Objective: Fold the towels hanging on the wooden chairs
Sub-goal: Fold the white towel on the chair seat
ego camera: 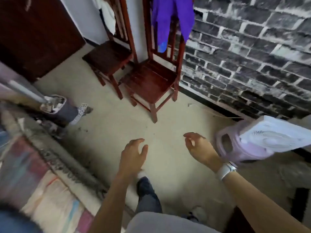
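Two dark red wooden chairs stand against the far wall. A purple towel (pixel 170 19) hangs over the back of the nearer right chair (pixel 151 81). A white towel (pixel 107 15) drapes over the back of the left chair (pixel 107 56), partly cut off by the top edge. My left hand (pixel 133 155) and my right hand (pixel 200 148) hover over the floor well in front of the chairs, both empty with fingers loosely spread. A white watch sits on my right wrist.
A black brick-pattern wall (pixel 252 56) runs along the right. A white and lilac fan (pixel 255 142) lies at the right. A mop bucket (pixel 58 106) stands at the left, a patterned bed edge (pixel 42 174) lower left, a dark door (pixel 33 34) upper left.
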{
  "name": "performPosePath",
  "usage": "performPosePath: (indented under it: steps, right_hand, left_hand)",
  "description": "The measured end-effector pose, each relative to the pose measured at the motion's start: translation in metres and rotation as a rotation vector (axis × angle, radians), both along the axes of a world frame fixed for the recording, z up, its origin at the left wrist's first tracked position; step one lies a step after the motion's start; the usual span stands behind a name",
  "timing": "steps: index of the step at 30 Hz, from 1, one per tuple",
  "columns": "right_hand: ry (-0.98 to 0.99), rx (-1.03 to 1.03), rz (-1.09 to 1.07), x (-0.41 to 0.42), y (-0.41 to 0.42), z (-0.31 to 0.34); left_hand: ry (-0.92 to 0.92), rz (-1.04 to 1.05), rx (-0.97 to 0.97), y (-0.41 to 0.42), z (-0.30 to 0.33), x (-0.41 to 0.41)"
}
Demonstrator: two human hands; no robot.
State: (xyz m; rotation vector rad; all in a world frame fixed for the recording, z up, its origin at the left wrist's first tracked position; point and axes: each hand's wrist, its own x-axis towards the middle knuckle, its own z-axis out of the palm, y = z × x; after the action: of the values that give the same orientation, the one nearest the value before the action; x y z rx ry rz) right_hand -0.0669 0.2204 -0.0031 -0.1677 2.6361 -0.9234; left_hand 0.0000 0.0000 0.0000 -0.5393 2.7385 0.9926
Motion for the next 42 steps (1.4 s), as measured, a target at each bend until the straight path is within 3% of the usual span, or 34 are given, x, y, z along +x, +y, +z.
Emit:
performPosePath:
  steps: [8, 17, 23, 31, 35, 42]
  right_hand:
    - [-0.092, -0.023, 0.123, -0.053, -0.200, -0.012]
    - [-0.083, 0.024, 0.357, -0.127, -0.351, -0.009]
    - [-0.036, 0.091, 0.458, -0.236, -0.447, -0.033]
    - [-0.061, 0.075, 0.467, -0.405, -0.605, -0.016]
    - [-0.108, 0.068, 0.485, -0.461, -0.672, -0.007]
    - [-0.177, 0.093, 0.386, -0.546, -0.787, -0.030]
  left_hand:
    - [0.017, 0.217, -0.020, -0.207, -0.007, -0.023]
    - [-0.108, 0.199, -0.016, -0.321, -0.028, -0.080]
    - [-0.116, 0.190, -0.078, -0.408, -0.048, -0.174]
    - [-0.109, 0.223, -0.077, -0.556, -0.025, -0.344]
    - [-0.045, 0.247, -0.045, -0.623, -0.019, -0.404]
    - [-0.134, 0.195, 0.024, -0.755, -0.046, -0.492]
